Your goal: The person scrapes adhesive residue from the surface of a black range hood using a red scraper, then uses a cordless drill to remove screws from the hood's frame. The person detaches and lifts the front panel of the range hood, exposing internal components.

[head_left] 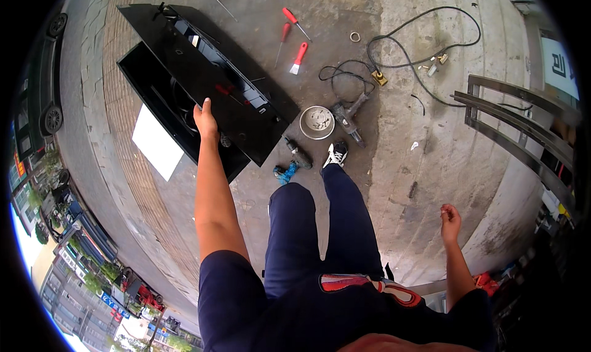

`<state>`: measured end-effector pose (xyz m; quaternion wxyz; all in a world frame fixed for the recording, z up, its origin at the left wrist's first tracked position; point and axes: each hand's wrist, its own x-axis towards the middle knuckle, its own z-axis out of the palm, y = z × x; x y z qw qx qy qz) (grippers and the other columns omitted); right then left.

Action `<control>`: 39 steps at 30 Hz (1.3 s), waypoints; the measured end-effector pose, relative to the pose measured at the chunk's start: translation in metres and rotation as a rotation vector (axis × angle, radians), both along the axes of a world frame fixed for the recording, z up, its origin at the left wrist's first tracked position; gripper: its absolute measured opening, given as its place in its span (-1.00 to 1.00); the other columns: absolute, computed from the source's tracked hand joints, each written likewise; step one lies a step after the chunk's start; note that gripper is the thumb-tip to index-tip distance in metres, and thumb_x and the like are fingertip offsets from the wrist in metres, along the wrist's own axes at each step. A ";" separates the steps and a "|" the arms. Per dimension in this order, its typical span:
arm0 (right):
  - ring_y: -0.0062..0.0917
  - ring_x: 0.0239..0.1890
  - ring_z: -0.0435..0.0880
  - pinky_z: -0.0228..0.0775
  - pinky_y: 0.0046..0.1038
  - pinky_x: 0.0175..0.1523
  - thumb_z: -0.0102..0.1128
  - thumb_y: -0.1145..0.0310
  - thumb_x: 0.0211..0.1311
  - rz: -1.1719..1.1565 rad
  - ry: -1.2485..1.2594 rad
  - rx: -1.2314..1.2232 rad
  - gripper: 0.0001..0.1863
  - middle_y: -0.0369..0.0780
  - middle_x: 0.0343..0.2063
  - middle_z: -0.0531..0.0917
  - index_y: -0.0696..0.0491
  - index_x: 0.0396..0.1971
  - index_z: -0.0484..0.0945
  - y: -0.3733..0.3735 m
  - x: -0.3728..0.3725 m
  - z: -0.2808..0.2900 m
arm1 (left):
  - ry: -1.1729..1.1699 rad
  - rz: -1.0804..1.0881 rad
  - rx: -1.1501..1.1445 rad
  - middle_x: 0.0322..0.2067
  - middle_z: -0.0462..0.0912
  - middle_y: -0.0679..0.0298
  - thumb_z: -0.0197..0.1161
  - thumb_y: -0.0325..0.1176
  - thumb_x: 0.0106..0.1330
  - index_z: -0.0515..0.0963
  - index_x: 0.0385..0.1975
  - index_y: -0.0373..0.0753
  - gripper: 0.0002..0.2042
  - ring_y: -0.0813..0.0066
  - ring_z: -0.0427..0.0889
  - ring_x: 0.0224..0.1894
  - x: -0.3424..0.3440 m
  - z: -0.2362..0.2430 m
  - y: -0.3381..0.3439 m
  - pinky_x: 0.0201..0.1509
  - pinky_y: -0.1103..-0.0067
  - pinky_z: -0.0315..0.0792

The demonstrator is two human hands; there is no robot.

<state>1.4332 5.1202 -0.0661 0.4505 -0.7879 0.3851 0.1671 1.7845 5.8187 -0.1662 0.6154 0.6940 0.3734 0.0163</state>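
Observation:
My left hand (206,119) grips the near edge of a hinged black panel (203,69), with the thumb on top. The panel tilts open over a black box-shaped cabinet (143,75), whose inside is dark. A red-handled tool (223,90) lies on the panel. To the right hangs my right hand (451,223), away from everything, its fingers loosely curled in and nothing visible in them. By my shoes are a metal bowl (303,123) of small parts, a grey corded power tool (348,121) and a dark power tool (298,154) beside a blue bundle (284,173).
Beyond the cabinet lie a long screwdriver (219,2), a red-handled scraper (299,58) and two red-handled screwdrivers (297,24). A black cable (394,38) loops around a yellow socket (379,78). Metal rails (523,121) stand right; a white sheet (155,141) lies left.

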 end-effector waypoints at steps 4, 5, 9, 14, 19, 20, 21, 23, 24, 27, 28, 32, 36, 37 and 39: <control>-0.73 -0.34 0.49 0.34 -0.66 -0.19 0.11 0.58 0.17 0.044 0.079 0.016 -0.86 -0.38 -0.37 0.57 0.15 -0.27 0.56 0.003 0.015 0.026 | -0.005 -0.042 0.021 -0.19 0.59 0.16 0.10 -0.29 0.34 0.43 -0.06 -0.37 -0.70 0.38 0.57 -0.18 0.001 0.001 -0.005 -0.05 0.52 0.42; -0.74 -0.34 0.49 0.34 -0.67 -0.20 0.11 0.58 0.17 0.030 0.073 0.033 -0.86 -0.38 -0.37 0.57 0.16 -0.27 0.56 0.004 0.020 0.028 | 0.005 -0.042 0.032 -0.22 0.59 0.18 0.11 -0.28 0.34 0.44 -0.09 -0.37 -0.71 0.41 0.56 -0.20 0.004 -0.001 -0.007 -0.07 0.53 0.41; -0.73 -0.36 0.49 0.34 -0.68 -0.21 0.11 0.56 0.18 0.018 0.024 0.069 -0.87 -0.37 -0.37 0.58 0.16 -0.27 0.56 -0.004 0.048 0.038 | -0.039 -0.025 0.087 -0.27 0.60 0.20 0.13 -0.26 0.32 0.46 -0.11 -0.38 -0.70 0.44 0.56 -0.24 0.014 -0.010 -0.014 -0.10 0.55 0.40; -0.72 -0.38 0.50 0.35 -0.67 -0.25 0.12 0.54 0.20 0.027 0.020 0.105 -0.87 -0.35 -0.39 0.59 0.15 -0.25 0.55 -0.004 0.100 0.037 | 0.038 0.001 0.344 -0.17 0.61 0.01 0.18 -0.20 0.27 0.41 -0.04 -0.47 -0.56 0.19 0.58 -0.10 0.015 -0.041 0.015 0.01 0.43 0.38; -0.71 -0.43 0.50 0.36 -0.65 -0.33 0.13 0.52 0.20 0.125 0.121 0.131 -0.88 -0.34 -0.42 0.59 0.14 -0.25 0.54 0.030 0.201 0.043 | 0.195 -0.075 0.331 -0.11 0.57 -0.15 0.19 -0.18 0.24 0.36 0.04 -0.49 -0.49 0.02 0.55 0.00 0.043 -0.002 -0.033 0.08 0.38 0.37; -0.72 -0.45 0.50 0.33 -0.67 -0.37 0.14 0.51 0.20 0.167 0.111 0.135 -0.88 -0.36 -0.44 0.59 0.12 -0.26 0.54 0.036 0.230 0.040 | 0.186 -0.039 0.351 -0.12 0.57 -0.15 0.20 -0.19 0.24 0.37 0.02 -0.49 -0.50 0.01 0.56 -0.01 0.044 0.004 -0.040 0.07 0.36 0.38; -0.73 -0.48 0.50 0.29 -0.69 -0.41 0.14 0.50 0.20 0.206 0.098 0.129 -0.88 -0.37 -0.45 0.59 0.11 -0.26 0.55 0.041 0.264 0.039 | 0.188 -0.048 0.362 -0.17 0.59 -0.10 0.19 -0.22 0.25 0.38 -0.01 -0.48 -0.54 0.08 0.58 -0.08 0.052 0.015 -0.049 0.02 0.38 0.40; -0.74 -0.50 0.50 0.26 -0.70 -0.45 0.16 0.48 0.20 0.274 0.132 0.152 -0.89 -0.37 -0.46 0.60 0.10 -0.26 0.55 0.060 0.351 0.038 | 0.206 -0.042 0.446 -0.20 0.59 -0.08 0.20 -0.26 0.26 0.37 -0.02 -0.47 -0.58 0.11 0.59 -0.12 0.062 0.023 -0.056 -0.01 0.39 0.42; -0.74 -0.50 0.50 0.25 -0.70 -0.45 0.16 0.48 0.21 0.307 0.114 0.183 -0.88 -0.36 -0.45 0.60 0.10 -0.26 0.55 0.070 0.400 0.037 | 0.233 -0.031 0.509 -0.19 0.59 -0.10 0.20 -0.26 0.26 0.36 0.00 -0.47 -0.57 0.08 0.59 -0.11 0.064 0.021 -0.058 0.00 0.39 0.42; -0.75 -0.47 0.50 0.26 -0.69 -0.44 0.15 0.46 0.22 0.392 0.141 0.200 -0.87 -0.33 -0.41 0.63 0.11 -0.24 0.56 0.084 0.516 0.052 | 0.302 0.000 0.373 -0.13 0.56 -0.12 0.23 -0.27 0.23 0.34 0.03 -0.46 -0.53 0.03 0.56 -0.04 0.070 0.022 -0.064 0.07 0.37 0.39; -0.73 -0.46 0.51 0.28 -0.67 -0.41 0.14 0.45 0.23 0.479 0.136 0.171 -0.87 -0.31 -0.40 0.63 0.11 -0.24 0.56 0.107 0.559 0.068 | 0.326 0.002 0.358 -0.12 0.55 -0.12 0.23 -0.26 0.22 0.34 0.04 -0.45 -0.52 0.03 0.55 -0.03 0.072 0.026 -0.066 0.07 0.37 0.38; -0.70 -0.45 0.53 0.30 -0.66 -0.39 0.13 0.44 0.22 0.670 0.144 0.073 -0.85 -0.33 -0.39 0.62 0.13 -0.23 0.54 0.160 0.681 0.087 | 0.423 0.011 0.278 -0.06 0.49 -0.16 0.24 -0.23 0.21 0.31 0.04 -0.42 -0.50 -0.13 0.50 -0.02 0.088 0.052 -0.065 0.06 0.27 0.39; -0.70 -0.44 0.52 0.30 -0.66 -0.37 0.11 0.46 0.20 0.855 0.162 0.085 -0.86 -0.33 -0.40 0.62 0.13 -0.25 0.55 0.236 0.779 0.087 | 0.432 0.009 0.283 -0.12 0.51 -0.14 0.24 -0.21 0.20 0.32 0.03 -0.41 -0.51 -0.12 0.51 -0.06 0.092 0.050 -0.062 0.01 0.25 0.40; -0.70 -0.43 0.53 0.31 -0.65 -0.36 0.12 0.46 0.20 0.889 0.169 0.104 -0.85 -0.33 -0.40 0.62 0.13 -0.25 0.55 0.254 0.800 0.086 | 0.439 -0.006 0.253 -0.13 0.52 -0.13 0.23 -0.20 0.20 0.33 0.02 -0.41 -0.51 -0.11 0.52 -0.07 0.097 0.052 -0.059 0.00 0.24 0.41; -0.70 -0.41 0.53 0.32 -0.65 -0.35 0.12 0.46 0.20 0.987 0.205 0.109 -0.84 -0.32 -0.38 0.63 0.14 -0.23 0.55 0.295 0.842 0.084 | 0.460 -0.013 0.249 -0.13 0.51 -0.12 0.23 -0.20 0.20 0.33 0.01 -0.40 -0.51 -0.11 0.52 -0.08 0.098 0.051 -0.060 0.00 0.25 0.41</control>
